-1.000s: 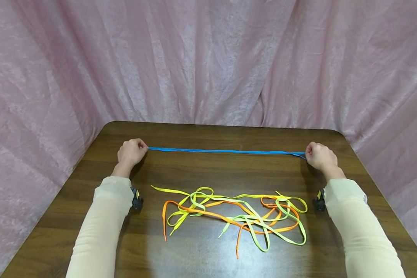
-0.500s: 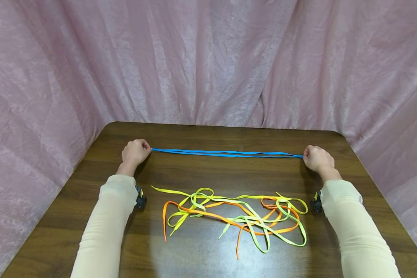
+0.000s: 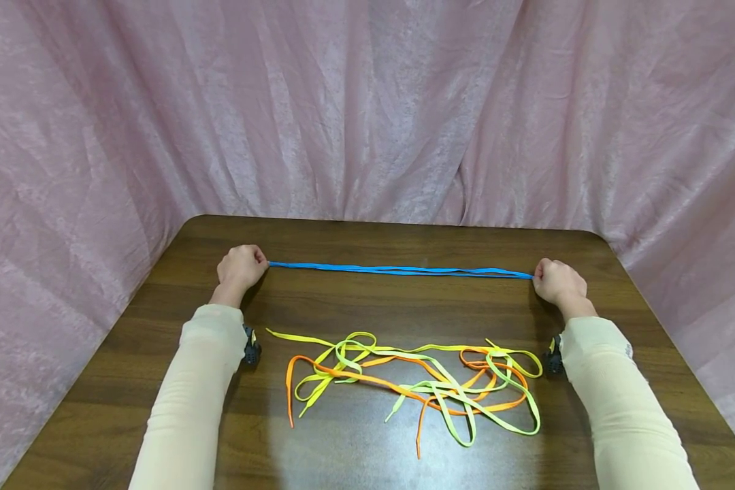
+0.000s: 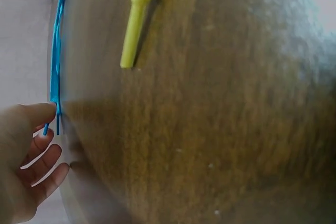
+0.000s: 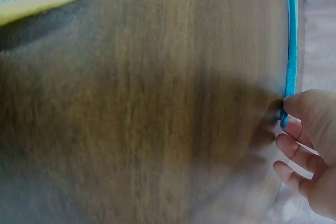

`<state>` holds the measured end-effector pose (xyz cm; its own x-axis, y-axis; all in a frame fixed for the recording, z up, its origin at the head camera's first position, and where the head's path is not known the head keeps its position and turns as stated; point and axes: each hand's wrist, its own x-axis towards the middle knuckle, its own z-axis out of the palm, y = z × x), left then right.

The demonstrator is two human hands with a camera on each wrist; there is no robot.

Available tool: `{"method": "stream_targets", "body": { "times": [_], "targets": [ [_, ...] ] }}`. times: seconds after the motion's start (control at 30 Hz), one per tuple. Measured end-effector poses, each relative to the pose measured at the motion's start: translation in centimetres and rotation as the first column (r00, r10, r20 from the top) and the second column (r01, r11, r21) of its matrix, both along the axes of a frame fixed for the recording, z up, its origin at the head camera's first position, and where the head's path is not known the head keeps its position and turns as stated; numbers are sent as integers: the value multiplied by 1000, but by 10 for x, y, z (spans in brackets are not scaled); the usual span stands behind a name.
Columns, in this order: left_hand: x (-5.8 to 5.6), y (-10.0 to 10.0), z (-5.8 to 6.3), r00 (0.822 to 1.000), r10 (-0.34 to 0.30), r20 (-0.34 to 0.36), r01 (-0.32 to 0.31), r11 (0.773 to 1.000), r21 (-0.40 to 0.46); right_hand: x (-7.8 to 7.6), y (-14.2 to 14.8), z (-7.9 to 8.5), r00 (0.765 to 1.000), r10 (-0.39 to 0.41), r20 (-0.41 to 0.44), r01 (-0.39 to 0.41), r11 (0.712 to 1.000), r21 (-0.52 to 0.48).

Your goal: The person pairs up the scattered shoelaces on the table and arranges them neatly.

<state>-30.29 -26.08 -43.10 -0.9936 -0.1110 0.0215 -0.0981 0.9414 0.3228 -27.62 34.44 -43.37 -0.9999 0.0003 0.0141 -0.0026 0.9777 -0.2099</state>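
A blue shoelace (image 3: 398, 270), folded so that its strands run side by side, stretches between the two hands across the far part of the table. My left hand (image 3: 241, 267) pinches its left end between thumb and index finger; two narrow tips of the blue lace (image 4: 57, 121) stick out past the thumb in the left wrist view. At the other end, my right hand (image 3: 559, 280) pinches the folded loop, and a small blue bit (image 5: 284, 121) shows below the thumb in the right wrist view. The other fingers of both hands are loosely bent.
Nearer the person, a yellow shoelace (image 3: 300, 336), an orange shoelace (image 3: 367, 378) and a light green shoelace (image 3: 462, 393) lie tangled on the brown wooden table (image 3: 367, 313). Pink curtains (image 3: 367, 109) hang behind and beside the table.
Both hands have moved slightly inward, the right one also a little nearer the person. The blue shoelace has slackened somewhat, and its strands have spread slightly apart.
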Motion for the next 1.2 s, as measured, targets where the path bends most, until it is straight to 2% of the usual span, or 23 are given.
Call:
{"method": "stream_targets", "body": {
  "times": [0.17, 0.57, 0.97, 1.2],
  "targets": [
    [0, 1, -1, 999, -8, 34, 9, 1000, -14, 0, -1, 2, 1000, 5, 20, -5, 1000, 6],
    [2, -5, 6, 997, -66, 39, 66, 998, 18, 6, 4, 4, 999, 55, 2, -55, 999, -3],
    [10, -6, 18, 985, -172, -5, 173, 985, 10, 14, -1, 14, 995, 92, 21, -93, 996, 14],
    [18, 0, 30, 968, -250, -21, 250, 968, -21, 19, -10, 25, 988, 151, 40, -152, 988, 35]
  ]
}}
